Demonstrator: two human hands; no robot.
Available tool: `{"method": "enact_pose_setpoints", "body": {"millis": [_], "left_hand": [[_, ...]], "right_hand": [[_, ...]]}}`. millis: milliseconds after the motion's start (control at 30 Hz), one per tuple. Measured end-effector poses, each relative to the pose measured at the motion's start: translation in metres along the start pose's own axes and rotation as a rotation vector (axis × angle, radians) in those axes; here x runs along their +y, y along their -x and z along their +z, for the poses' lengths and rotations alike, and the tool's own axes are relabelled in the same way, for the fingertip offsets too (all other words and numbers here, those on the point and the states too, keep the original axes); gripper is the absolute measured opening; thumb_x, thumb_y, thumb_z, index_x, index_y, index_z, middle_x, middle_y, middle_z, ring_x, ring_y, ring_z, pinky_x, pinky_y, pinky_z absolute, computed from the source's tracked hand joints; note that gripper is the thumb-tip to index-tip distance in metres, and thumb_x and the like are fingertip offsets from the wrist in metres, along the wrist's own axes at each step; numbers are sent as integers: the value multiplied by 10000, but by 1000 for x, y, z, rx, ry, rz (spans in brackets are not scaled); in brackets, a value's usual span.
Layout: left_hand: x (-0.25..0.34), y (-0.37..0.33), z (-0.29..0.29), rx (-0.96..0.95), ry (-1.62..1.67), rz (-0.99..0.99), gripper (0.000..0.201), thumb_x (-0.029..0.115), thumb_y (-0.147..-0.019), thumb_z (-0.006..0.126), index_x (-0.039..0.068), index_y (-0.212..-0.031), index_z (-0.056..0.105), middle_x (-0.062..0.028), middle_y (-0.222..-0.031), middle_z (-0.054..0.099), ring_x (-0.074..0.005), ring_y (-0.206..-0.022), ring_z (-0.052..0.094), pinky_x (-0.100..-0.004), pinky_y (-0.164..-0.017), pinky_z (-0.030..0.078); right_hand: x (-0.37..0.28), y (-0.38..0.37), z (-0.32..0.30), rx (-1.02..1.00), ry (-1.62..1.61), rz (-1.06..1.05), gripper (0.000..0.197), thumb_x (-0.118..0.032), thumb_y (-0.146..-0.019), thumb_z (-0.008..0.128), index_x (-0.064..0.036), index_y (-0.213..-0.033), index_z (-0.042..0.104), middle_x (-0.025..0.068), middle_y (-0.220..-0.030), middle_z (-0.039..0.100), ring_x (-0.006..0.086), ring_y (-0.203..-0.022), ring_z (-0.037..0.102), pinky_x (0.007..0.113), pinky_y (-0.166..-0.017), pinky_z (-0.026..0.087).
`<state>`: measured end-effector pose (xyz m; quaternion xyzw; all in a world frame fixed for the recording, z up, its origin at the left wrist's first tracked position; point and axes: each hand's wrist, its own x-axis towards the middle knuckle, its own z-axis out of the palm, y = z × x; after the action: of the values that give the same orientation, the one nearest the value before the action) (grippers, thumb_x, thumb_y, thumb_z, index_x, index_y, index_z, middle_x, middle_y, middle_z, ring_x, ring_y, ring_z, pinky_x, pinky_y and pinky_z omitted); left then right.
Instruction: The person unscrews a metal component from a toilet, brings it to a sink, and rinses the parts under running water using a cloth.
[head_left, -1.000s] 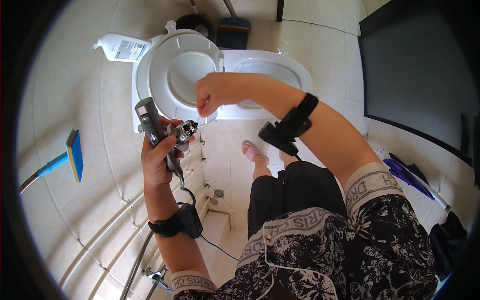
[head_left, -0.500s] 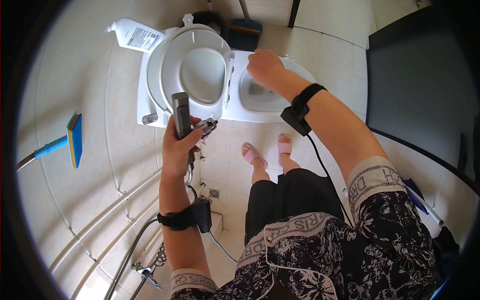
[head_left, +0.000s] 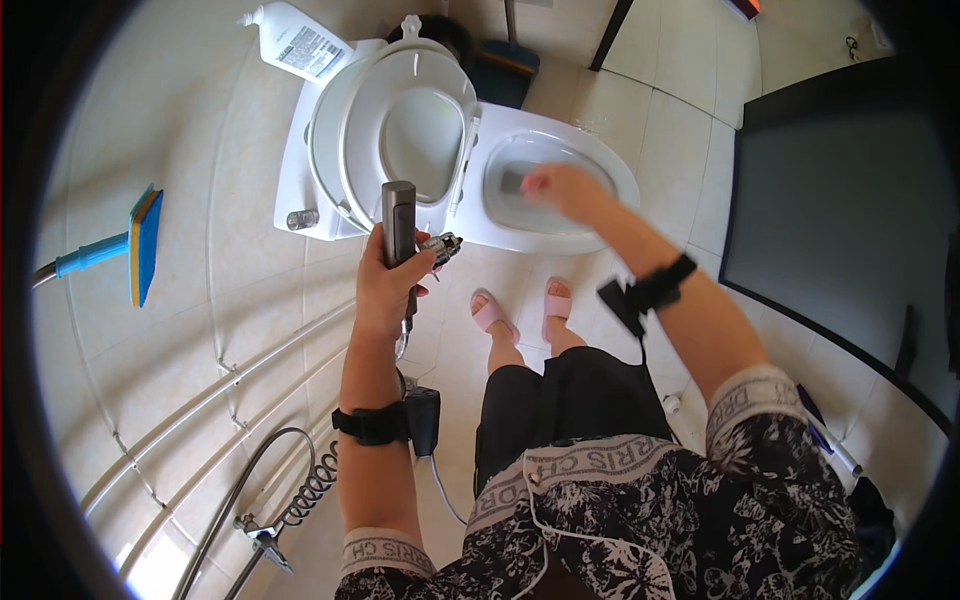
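Observation:
My left hand (head_left: pixel 385 285) is closed round the dark grey handle of a hand sprayer (head_left: pixel 399 215), held upright in front of the toilet tank. A chrome fitting (head_left: pixel 443 248) juts out beside my fingers. Over the open bowl of the white toilet (head_left: pixel 628 195) hangs my right hand (head_left: pixel 562 190), smeared by motion, so its fingers are unclear. The toilet seat (head_left: pixel 362 130) and its lid stand raised against the tank.
On the tank are a white bottle (head_left: pixel 300 45) and a small clear glass (head_left: pixel 302 219). A blue-and-yellow sponge mop (head_left: pixel 146 247) leans at the left wall, above pipes (head_left: pixel 190 422). A dark dustpan (head_left: pixel 505 75) stands behind the toilet; a dark panel (head_left: pixel 850 220) is at the right.
My right hand has moved from beside the raised seat, nearer and to the right, over the bowl. My left hand still holds the sprayer; the whole view has shifted slightly.

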<state>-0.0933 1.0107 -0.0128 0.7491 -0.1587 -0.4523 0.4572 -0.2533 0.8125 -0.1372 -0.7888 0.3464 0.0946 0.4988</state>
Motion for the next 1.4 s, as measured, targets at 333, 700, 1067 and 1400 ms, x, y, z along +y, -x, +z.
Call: {"method": "enact_pose_setpoints", "body": {"millis": [333, 700, 1067, 1400], "left_hand": [[-15, -15, 25, 57, 69, 55, 260, 131, -726, 638, 45, -945, 527, -36, -758, 585, -101, -599, 559, -238, -470, 445], [-29, -17, 21, 101, -118, 110, 355, 213, -737, 741, 27, -963, 540, -5, -671, 531, -76, -556, 493, -228, -476, 419], [-23, -13, 22, -145, 50, -10, 312, 223, -742, 733, 15, -836, 520, -6, -596, 477, -79, -453, 450, -229, -412, 367], [-34, -42, 51, -264, 294, -99, 306, 298, -827, 634, 31, -822, 487, -32, -600, 475, -110, -437, 435, -249, -422, 360]], "right_hand": [[-99, 72, 115, -191, -1923, 93, 325, -368, -867, 604, -165, -1109, 532, -37, -1045, 524, 152, -956, 491, 311, -837, 411], [-45, 44, 95, -148, -1862, 158, 193, -243, -886, 593, -91, -995, 542, 50, -998, 579, 218, -978, 577, 421, -914, 468], [19, 19, 64, 64, -1372, 187, 320, -35, -764, 640, -20, -1066, 537, 41, -944, 554, 151, -837, 555, 314, -764, 516], [37, 0, 53, 82, -655, 182, 427, -171, -701, 743, 30, -1020, 542, 55, -877, 550, 121, -699, 553, 257, -528, 522]]}}
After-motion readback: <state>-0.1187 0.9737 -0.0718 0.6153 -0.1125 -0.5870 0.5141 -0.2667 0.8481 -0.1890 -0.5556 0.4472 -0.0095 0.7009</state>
